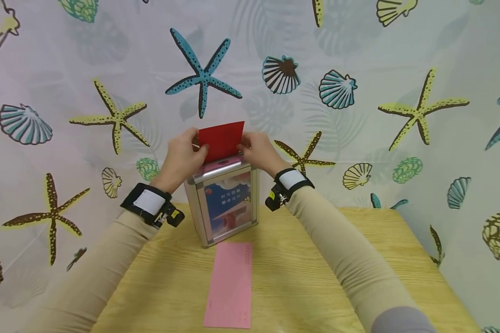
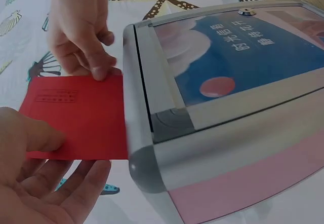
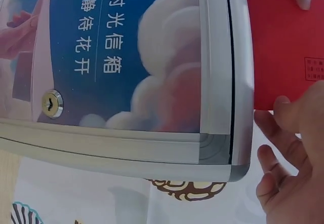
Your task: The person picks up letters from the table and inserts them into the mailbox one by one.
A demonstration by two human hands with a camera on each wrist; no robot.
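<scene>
A red envelope (image 1: 221,140) stands upright at the top of a silver-framed letter box (image 1: 229,203). My left hand (image 1: 184,152) pinches its left edge between thumb and fingers. At the opposite edge, my right hand (image 1: 260,150) pinches it the same way. In the left wrist view the envelope (image 2: 81,117) meets the box's rounded top edge, and its lower end is hidden behind that edge. The right wrist view shows printed text on the envelope (image 3: 283,46) and a keyhole lock (image 3: 52,104) on the box's blue picture door.
A pink envelope (image 1: 230,284) lies flat on the wooden table (image 1: 300,277) in front of the box. Behind the table hangs a white cloth (image 1: 250,41) printed with starfish and shells. Each wrist wears a strapped camera.
</scene>
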